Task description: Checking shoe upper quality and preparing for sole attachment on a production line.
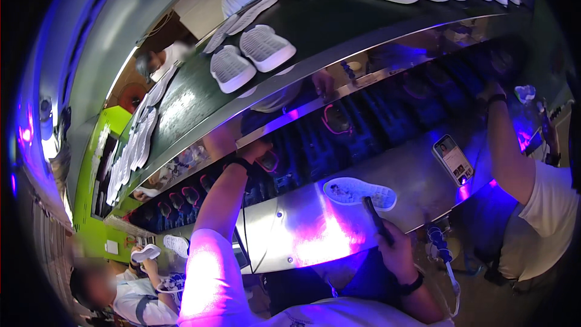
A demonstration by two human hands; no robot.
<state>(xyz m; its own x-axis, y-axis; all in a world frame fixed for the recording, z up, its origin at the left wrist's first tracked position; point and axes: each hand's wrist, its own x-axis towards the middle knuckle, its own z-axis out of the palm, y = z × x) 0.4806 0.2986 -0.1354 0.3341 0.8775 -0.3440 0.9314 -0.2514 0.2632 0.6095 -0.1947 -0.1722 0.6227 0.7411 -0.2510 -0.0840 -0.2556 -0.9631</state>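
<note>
- A factory line under violet-blue light: a steel counter runs across the middle, a dark lower conveyor behind it carries shoes outlined in pink, and a green upper belt above carries rows of white soles.
- A white shoe sole lies tread-up on the counter near its front edge, just ahead of the right hand and apart from a lit phone lying toward the counter's right end.
- The right hand is closed around a dark, slim tool, a brush or marker by the look of it; its tip points up at the sole's near rim and seems to touch or almost touch it.
- The right wrist, wearing a dark band, is bent back, with the forearm coming in from the lower edge.
- The left arm stretches forward over the counter's back edge; the left hand reaches onto the lower conveyor at a pink-outlined shoe. How far its fingers are curled I cannot tell.
- To work the sole well, I judge the tool should be kept low and steady along the rim, with the sole flat on the counter.
- The reaching hand should stay out of the way of neighbouring shoes.
- Another person's arm reaches in at the right.
</note>
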